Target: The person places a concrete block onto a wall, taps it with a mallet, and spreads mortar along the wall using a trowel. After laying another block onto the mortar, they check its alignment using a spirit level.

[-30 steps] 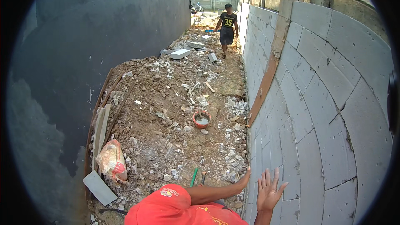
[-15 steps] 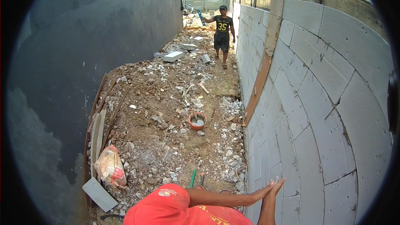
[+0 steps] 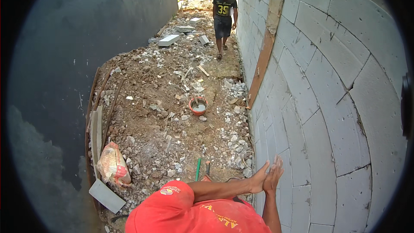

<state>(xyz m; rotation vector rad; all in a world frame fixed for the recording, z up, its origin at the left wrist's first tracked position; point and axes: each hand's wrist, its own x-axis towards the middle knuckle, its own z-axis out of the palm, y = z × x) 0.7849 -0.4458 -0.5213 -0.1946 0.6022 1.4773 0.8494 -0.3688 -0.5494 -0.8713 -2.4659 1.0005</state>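
My left hand (image 3: 259,178) and my right hand (image 3: 272,177) meet palm to palm, fingers stretched out, beside the grey block wall (image 3: 321,146) on the right. Nothing shows between them, though the inner sides of the palms are hidden. The fingertips of the right hand are slightly blurred. My left forearm reaches across in front of my red shirt (image 3: 189,213). On the ground left of the hands lie a green bar (image 3: 198,169) and a tool handle with an orange tip (image 3: 208,168), its lower part hidden by my arm.
An orange bucket (image 3: 198,106) holding grey mix stands on the rubble ahead. A wooden board (image 3: 261,71) leans on the wall. Farther off, a co-worker (image 3: 223,17) stands near pale blocks (image 3: 168,40). A torn sack (image 3: 114,164), planks (image 3: 96,140) and a slab (image 3: 107,196) lie left.
My hands have shifted left and up in the picture, still together. The co-worker has come nearer, and the blue tool held out before no longer shows. The view has tilted down.
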